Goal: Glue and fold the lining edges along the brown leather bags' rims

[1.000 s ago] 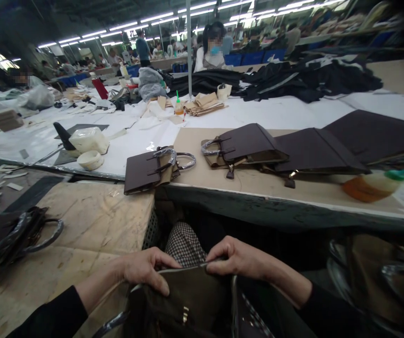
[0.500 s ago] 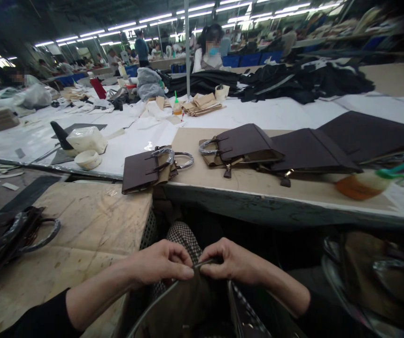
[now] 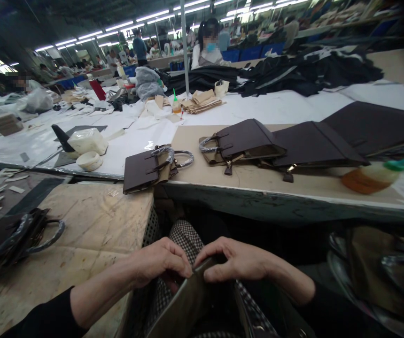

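Observation:
A dark handbag (image 3: pixel 184 307) with an olive-brown lining stands open on my lap, its mouth facing up toward me. My left hand (image 3: pixel 163 263) pinches the top edge of the bag's far corner, with its thumb hidden behind the panel. Right beside it, my right hand (image 3: pixel 228 260) has its fingers curved over the same edge and the thumb on the inner side. The bag's lower part runs out of view at the bottom. Checkered trousers (image 3: pixel 186 237) show behind the hands.
Brown handbags (image 3: pixel 149 169) with wrapped handles lie along the table edge (image 3: pixel 223 188). A glue bottle (image 3: pixel 367 180) stands at the right. More bags rest on the paper-covered side table (image 3: pixel 92 225) and at lower right. A masked person (image 3: pixel 209 49) sits across the table.
Both hands have shifted slightly along the bag's edge. The right thumb and fingers have spread from a tight pinch, and the bag's lining panel now stands up straighter between the hands.

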The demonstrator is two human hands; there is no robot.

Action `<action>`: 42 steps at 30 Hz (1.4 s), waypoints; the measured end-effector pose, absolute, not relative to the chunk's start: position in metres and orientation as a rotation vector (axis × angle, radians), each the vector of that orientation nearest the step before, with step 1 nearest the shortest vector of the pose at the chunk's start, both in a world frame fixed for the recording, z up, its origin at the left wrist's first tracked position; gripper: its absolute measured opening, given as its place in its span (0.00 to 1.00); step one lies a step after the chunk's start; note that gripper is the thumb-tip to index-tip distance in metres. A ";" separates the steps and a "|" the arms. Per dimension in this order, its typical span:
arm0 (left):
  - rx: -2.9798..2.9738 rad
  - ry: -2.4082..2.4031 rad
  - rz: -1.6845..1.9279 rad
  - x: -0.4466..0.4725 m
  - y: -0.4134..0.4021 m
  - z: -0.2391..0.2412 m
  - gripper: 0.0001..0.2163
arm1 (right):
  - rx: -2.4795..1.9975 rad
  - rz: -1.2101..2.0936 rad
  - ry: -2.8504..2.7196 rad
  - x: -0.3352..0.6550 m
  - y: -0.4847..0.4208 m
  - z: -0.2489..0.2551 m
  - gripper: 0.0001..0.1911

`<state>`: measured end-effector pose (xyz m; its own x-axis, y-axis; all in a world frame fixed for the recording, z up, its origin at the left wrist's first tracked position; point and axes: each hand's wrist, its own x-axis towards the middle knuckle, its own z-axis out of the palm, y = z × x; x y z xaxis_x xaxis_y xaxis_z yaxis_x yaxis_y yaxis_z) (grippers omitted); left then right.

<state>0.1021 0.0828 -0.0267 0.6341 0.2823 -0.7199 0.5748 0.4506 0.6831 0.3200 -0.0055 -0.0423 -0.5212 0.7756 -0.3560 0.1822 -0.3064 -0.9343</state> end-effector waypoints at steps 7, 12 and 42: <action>1.223 0.895 -0.206 0.103 0.079 -0.022 0.05 | -1.279 1.621 -1.991 0.310 0.015 -0.034 0.18; 1.254 0.917 -0.217 0.100 0.079 -0.029 0.06 | -1.231 1.585 -2.027 0.300 0.016 -0.042 0.12; 1.940 0.941 -0.187 0.094 0.058 -0.024 0.03 | -1.457 1.274 -1.946 0.279 -0.006 -0.041 0.08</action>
